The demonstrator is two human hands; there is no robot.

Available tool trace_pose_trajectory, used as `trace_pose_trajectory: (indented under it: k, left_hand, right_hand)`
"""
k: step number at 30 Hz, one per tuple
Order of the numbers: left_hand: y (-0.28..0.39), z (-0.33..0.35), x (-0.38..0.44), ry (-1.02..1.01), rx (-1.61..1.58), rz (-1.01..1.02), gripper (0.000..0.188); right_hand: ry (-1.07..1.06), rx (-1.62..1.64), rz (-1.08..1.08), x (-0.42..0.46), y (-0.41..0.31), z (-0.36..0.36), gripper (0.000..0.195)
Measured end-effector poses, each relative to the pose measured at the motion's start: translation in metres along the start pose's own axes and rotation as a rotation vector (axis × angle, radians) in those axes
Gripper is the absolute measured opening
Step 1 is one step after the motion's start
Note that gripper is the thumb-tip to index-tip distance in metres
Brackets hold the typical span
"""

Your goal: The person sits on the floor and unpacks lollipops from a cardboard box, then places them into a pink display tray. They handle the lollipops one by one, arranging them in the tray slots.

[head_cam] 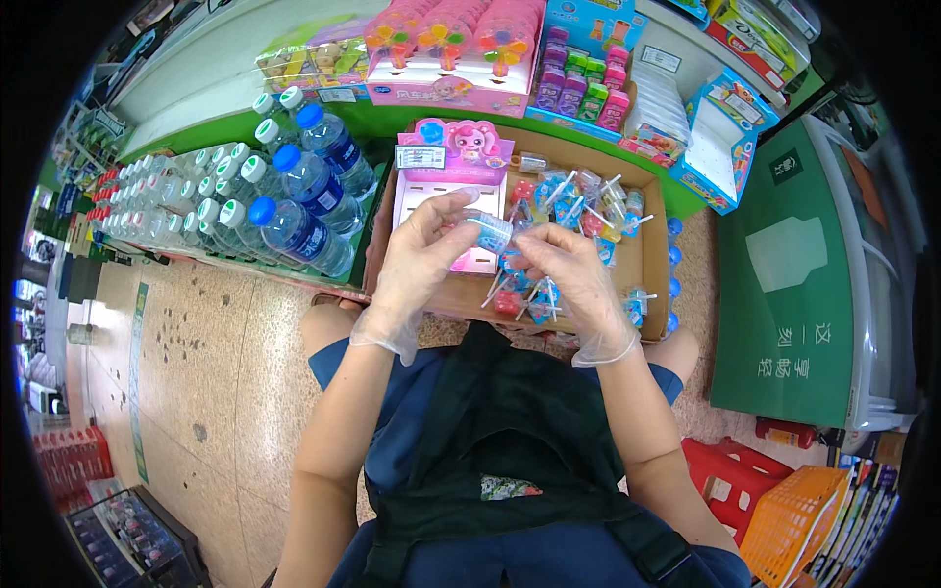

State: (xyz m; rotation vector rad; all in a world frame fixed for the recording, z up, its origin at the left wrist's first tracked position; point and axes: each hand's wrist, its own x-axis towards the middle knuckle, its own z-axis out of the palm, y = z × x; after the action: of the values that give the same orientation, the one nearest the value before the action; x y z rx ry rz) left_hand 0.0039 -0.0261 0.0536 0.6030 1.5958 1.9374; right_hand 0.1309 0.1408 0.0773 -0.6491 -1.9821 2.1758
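My left hand (426, 257), in a clear disposable glove, holds a small clear plastic tube (491, 232) with a blue printed label. My right hand (566, 268), gloved too, pinches at the tube's right end; its fingers partly hide what they grip. Behind my left hand stands a pink cardboard display box (456, 158) with a cartoon figure and slotted shelves. Wrapped lollipops (562, 198) with white sticks lie loose beside it. All of these sit in a shallow brown cardboard tray (636, 250) before my knees. Another small clear tube (531, 162) lies at the tray's back.
Water bottles with blue caps (312, 176) and many smaller bottles (213, 184) stand left. Candy displays (452, 81) line the shelf behind. A green freezer (786, 294) borders the right. A red plastic stool (735, 478) and an orange basket (798, 514) are at lower right.
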Motion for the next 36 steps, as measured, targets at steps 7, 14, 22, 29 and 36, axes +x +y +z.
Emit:
trace_pose_trajectory:
  k: [7, 14, 22, 29, 36]
  left_hand:
    - [0.033, -0.001, 0.014, -0.171, 0.493, 0.033, 0.041]
    - [0.024, -0.003, 0.022, -0.147, 0.394, 0.025, 0.043]
    - [-0.019, -0.027, 0.005, -0.191, 1.101, 0.464, 0.037]
    - [-0.029, -0.025, -0.002, -0.176, 1.283, 0.554, 0.035]
    - [-0.033, -0.026, 0.002, -0.163, 1.255, 0.62, 0.034]
  right_hand:
    - [0.006, -0.315, -0.312, 0.02, 0.002, 0.006, 0.048]
    - [0.034, -0.455, -0.318, 0.034, 0.016, 0.013, 0.056]
    - [0.125, -0.642, -0.424, 0.032, 0.045, 0.017, 0.049]
    - [0.124, -0.871, -0.492, 0.024, 0.037, 0.02, 0.049]
    - [0.105, -0.917, -0.586, 0.029, 0.041, 0.014, 0.047]
